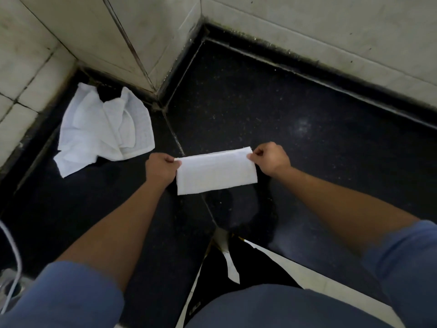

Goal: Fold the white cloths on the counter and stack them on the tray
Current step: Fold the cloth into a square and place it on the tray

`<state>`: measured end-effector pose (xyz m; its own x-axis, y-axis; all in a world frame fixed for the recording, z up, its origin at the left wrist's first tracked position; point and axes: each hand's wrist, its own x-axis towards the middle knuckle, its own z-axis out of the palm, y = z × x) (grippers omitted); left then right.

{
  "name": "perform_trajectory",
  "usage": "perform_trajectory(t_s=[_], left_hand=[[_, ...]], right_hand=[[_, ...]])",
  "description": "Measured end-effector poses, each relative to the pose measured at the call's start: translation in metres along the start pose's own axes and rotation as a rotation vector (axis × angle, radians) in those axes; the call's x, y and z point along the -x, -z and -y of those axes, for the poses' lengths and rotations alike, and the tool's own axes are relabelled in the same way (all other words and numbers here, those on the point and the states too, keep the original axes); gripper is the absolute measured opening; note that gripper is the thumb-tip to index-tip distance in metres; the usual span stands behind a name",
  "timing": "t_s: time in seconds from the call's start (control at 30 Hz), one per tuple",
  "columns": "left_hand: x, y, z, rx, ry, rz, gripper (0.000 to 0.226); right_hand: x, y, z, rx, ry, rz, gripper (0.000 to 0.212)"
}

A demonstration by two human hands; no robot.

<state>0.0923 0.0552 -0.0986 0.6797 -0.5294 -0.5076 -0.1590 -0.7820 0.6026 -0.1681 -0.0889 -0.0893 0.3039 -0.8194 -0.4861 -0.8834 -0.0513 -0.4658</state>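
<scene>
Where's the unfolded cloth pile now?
Head view, left side: the crumpled cloths lie on the dark counter in the tiled corner, beyond and left of the left hand.

We note both arms extended forward. The left hand (160, 170) and right hand (272, 159) each pinch, apparently thumb-to-forefinger, one end of the folded cloth (216, 174).

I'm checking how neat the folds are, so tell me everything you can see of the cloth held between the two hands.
The folded cloth is white, soft, faintly textured fabric, folded into a wide flat rectangle with fairly straight edges. It is stretched sideways, its right end slightly higher in the picture. The left hand pinches its upper left corner, the right hand its upper right corner. It is over the dark speckled counter; whether it rests there cannot be told.
</scene>
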Motion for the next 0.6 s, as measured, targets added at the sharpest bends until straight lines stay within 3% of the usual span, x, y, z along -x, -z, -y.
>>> perform_trajectory(t_s=[0.13,0.47,0.6], left_hand=[[-0.011,-0.009,-0.003,-0.132,0.021,-0.016,0.009],[0.016,0.001,-0.004,-0.309,-0.001,-0.076,0.027],[0.050,0.003,0.023,-0.410,-0.130,0.006,0.026]], right_hand=[[-0.009,-0.004,0.006,0.069,-0.063,0.020,0.020],[0.008,-0.002,0.003,0.207,-0.064,-0.036,0.030],[0.039,-0.011,-0.012,0.248,-0.045,0.053,0.033]])
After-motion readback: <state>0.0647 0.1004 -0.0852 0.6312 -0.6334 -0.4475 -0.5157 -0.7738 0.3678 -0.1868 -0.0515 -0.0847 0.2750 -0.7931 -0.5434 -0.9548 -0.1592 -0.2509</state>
